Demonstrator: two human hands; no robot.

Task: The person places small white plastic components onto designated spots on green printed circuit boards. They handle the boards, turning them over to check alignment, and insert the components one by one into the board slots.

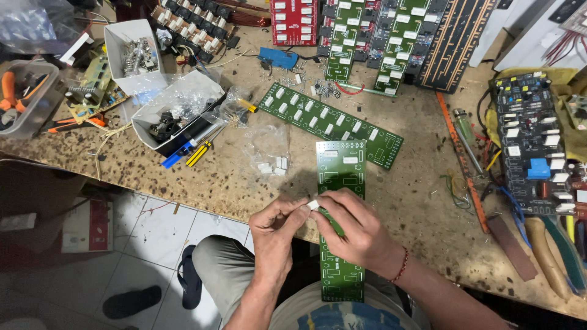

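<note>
Fingers (299, 208) of the left hand (275, 229) and right hand (358, 229) close together on a small white block component (312, 204), pinched between both sets of fingertips just above the near half of a long green circuit board (340, 168). That board's long axis runs straight away from the person, its near end overhanging the table (416, 201) edge toward the lap. Both hands are equally near. A populated green board (330, 119) lies slantwise beyond, touching its far end; a clear bag of white parts (269, 153) sits left.
</note>
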